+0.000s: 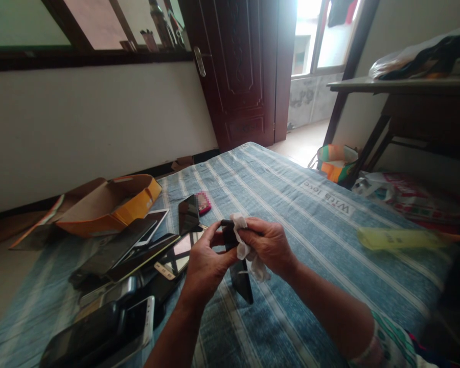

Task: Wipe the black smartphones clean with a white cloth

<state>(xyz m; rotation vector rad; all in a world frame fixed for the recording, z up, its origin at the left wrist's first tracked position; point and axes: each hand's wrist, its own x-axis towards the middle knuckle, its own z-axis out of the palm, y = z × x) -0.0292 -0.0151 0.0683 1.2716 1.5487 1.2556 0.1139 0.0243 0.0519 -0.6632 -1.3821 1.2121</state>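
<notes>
My left hand (205, 260) grips a black phone (240, 278) by its upper part, holding it upright above the striped bedsheet (291, 204). My right hand (266, 243) is closed on a crumpled white cloth (242, 240) and presses it against the top of the phone. Both hands meet in the middle of the view. The phone's lower end hangs below my hands.
A heap of several phones (122, 266) lies on the bed to the left, by an orange cardboard box (111, 204). A yellow-green bottle (398, 237) lies on the right. A dark door (245, 66), a wooden table (406, 97) and bags (335, 161) stand beyond.
</notes>
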